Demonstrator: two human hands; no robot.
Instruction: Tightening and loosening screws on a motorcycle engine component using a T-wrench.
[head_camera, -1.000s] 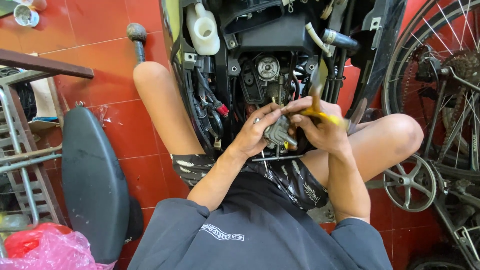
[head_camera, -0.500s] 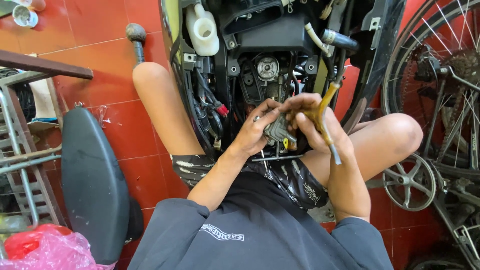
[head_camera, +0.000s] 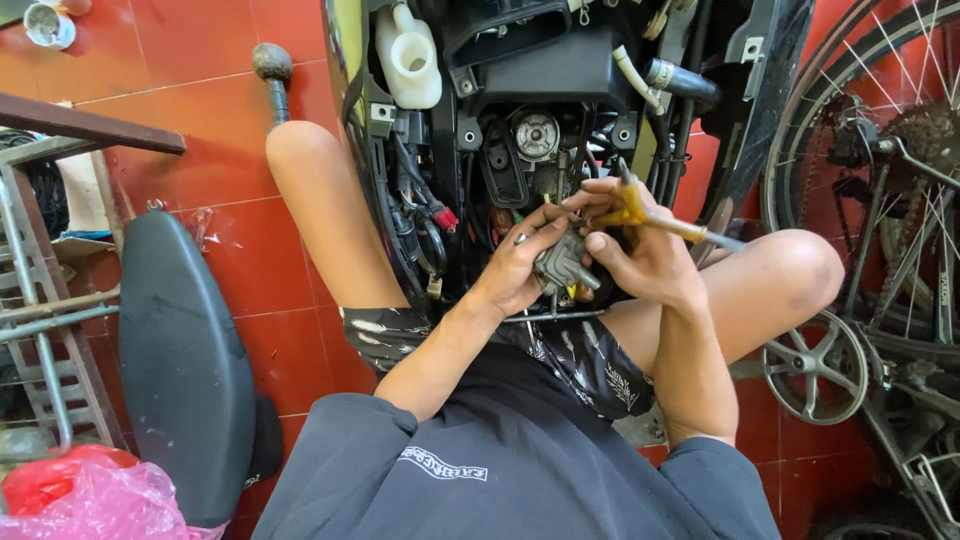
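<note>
While gripped, screwdriver (head_camera: 655, 222) points lower-right.

Dull grey cast metal, rough-looking, on small engine part (head_camera: 562, 262) pinched in left hand (head_camera: 515, 268). Yellow translucent plastic handle and bright steel shaft on screwdriver (head_camera: 655, 217) in right hand (head_camera: 640, 250). Matt black plastic over open motorbike body (head_camera: 540, 70); milky white plastic on reservoir bottle (head_camera: 408, 55). Glossy red glazed tile across floor (head_camera: 190, 60), scuffed near left edge. Smooth black vinyl with slight sheen on detached seat (head_camera: 180, 360). Crinkled pink plastic bag (head_camera: 90, 500) at lower left corner. Grimy bare metal on bicycle chainring (head_camera: 818, 366).
</note>
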